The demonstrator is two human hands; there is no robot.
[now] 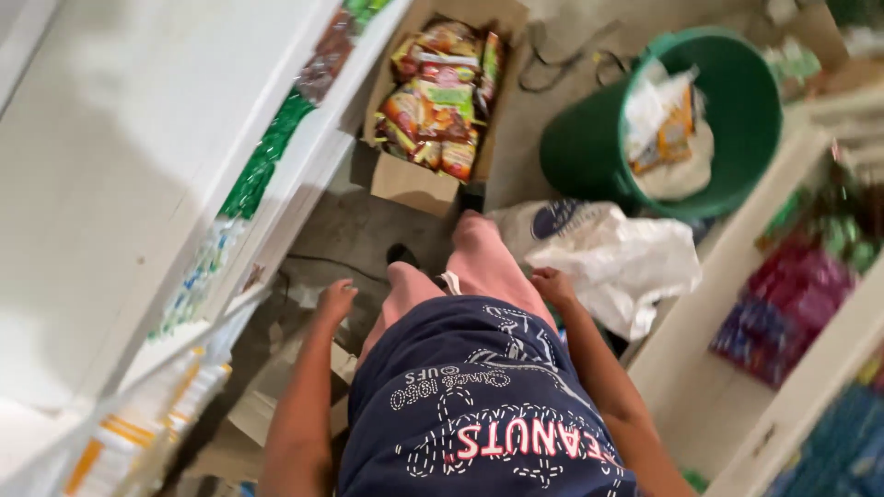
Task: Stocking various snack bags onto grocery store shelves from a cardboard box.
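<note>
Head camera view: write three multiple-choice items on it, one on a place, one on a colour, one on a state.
1. Where is the cardboard box of snack packets?
A. On the floor by the white shelf
B. Inside the bucket
C. In the right hand

2. What colour is the bucket?
A. Red
B. Green
C. Yellow

3. What do the hands hold?
A. A packet each
B. One white bag
C. Nothing

Answers: 1 A, the box sits on the floor beside the shelf. 2 B, its wall is green. 3 C, the left hand and right hand are both bare, though the white bag lies near the right.
</note>
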